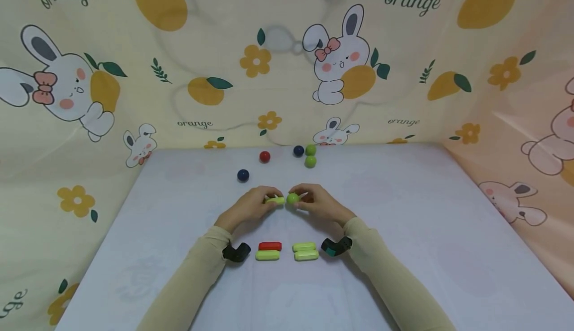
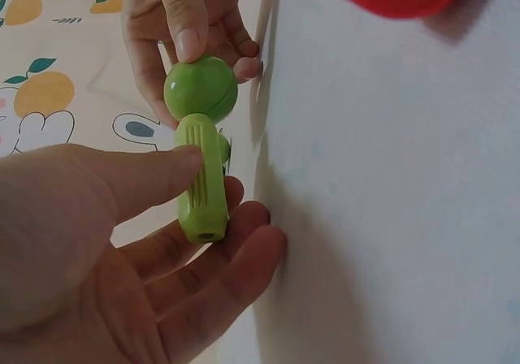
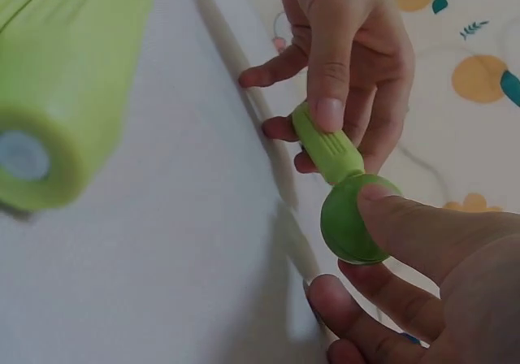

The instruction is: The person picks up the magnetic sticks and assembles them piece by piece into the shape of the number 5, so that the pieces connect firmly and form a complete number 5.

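Observation:
My left hand (image 1: pixel 251 206) pinches a yellow-green ridged rod (image 2: pixel 203 189) between thumb and fingers. Opposite it, my right hand (image 1: pixel 325 204) holds a green ball (image 3: pixel 349 222) the same way. The rod's end points at the ball; whether they touch or a hairline gap lies between them I cannot tell. Both hands are low over the middle of the white table. Nearer the body lie a red rod (image 1: pixel 270 246) against a yellow-green rod (image 1: pixel 267 255), and a pair of yellow-green rods (image 1: pixel 306 255) to their right. A pale round disc shows in a rod's end in the right wrist view.
Beyond the hands sit a dark blue ball (image 1: pixel 243 175), a red ball (image 1: pixel 264 157), another dark blue ball (image 1: pixel 298 150) and two green balls (image 1: pixel 310 161). A patterned cloth (image 1: pixel 278 82) hangs behind the white table (image 1: pixel 403 211) and along its sides.

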Tool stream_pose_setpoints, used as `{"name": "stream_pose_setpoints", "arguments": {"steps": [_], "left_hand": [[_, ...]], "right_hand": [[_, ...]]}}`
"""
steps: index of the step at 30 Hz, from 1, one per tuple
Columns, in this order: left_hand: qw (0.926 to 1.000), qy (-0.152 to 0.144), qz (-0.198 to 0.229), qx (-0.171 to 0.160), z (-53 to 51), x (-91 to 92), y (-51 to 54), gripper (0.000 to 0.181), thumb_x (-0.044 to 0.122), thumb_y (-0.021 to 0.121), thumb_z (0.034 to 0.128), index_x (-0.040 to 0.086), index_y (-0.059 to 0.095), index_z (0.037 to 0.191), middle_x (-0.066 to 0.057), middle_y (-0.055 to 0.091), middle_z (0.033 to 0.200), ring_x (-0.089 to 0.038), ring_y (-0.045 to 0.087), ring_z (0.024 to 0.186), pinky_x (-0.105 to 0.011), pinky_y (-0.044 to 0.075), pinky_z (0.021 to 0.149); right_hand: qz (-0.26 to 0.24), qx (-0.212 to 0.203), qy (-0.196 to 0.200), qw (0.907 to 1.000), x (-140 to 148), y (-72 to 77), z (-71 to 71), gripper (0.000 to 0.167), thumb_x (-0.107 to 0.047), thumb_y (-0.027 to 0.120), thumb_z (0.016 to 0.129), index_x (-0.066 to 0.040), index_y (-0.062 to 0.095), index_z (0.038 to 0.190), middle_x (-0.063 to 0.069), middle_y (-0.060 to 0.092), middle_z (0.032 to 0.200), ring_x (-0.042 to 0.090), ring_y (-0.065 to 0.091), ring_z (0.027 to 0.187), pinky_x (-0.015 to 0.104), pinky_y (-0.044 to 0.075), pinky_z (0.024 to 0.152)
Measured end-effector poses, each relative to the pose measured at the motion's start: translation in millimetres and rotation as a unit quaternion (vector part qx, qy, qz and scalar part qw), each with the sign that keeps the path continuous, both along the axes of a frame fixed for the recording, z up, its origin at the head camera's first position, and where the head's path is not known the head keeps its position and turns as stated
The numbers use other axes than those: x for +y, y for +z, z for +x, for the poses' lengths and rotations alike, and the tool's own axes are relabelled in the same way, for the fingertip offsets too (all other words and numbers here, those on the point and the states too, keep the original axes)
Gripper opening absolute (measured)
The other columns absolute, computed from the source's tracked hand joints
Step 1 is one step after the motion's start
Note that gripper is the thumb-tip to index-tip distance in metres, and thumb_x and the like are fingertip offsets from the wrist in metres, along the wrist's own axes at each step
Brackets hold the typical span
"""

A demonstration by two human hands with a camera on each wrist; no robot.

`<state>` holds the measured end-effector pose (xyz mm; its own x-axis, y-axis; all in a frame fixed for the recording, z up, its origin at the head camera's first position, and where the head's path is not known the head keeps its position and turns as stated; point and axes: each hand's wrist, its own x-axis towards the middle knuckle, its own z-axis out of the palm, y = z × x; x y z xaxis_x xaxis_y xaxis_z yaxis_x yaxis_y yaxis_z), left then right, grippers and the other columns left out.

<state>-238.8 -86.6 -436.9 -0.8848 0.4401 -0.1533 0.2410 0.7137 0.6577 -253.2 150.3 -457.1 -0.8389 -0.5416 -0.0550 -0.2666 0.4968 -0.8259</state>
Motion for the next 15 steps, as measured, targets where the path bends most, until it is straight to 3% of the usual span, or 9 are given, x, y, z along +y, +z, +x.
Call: {"name": "stream_pose_setpoints", "arguments": {"steps": [6,15], "left_hand": [[1.0,0.003,-0.004,-0.002,0.2,1.4,-1.7,0.029,0.014,0.061,0.1008,0.018,0.067,0.128,-0.009,0.068,0.127,-0.021,0.062,0.105,-0.043,0.051,0.099],[0.9999,0.007,-0.01,-0.002,-0.2,2.2,-3.2,0.027,0.014,0.061,0.1009,0.019,0.067,0.127,-0.007,0.068,0.126,-0.021,0.06,0.104,-0.043,0.051,0.1]], "right_hand": [[0.004,-0.011,-0.005,0.9999,-3.1,-0.1,1.8,0.038,-0.011,0.067,0.097,-0.006,0.061,0.134,0.015,0.065,0.132,0.025,0.066,0.108,0.043,0.054,0.1],[0.007,0.003,0.0,1.0,-2.2,-4.2,0.7,0.037,-0.011,0.068,0.096,-0.006,0.062,0.133,0.012,0.065,0.132,0.024,0.065,0.11,0.041,0.053,0.1]]}}
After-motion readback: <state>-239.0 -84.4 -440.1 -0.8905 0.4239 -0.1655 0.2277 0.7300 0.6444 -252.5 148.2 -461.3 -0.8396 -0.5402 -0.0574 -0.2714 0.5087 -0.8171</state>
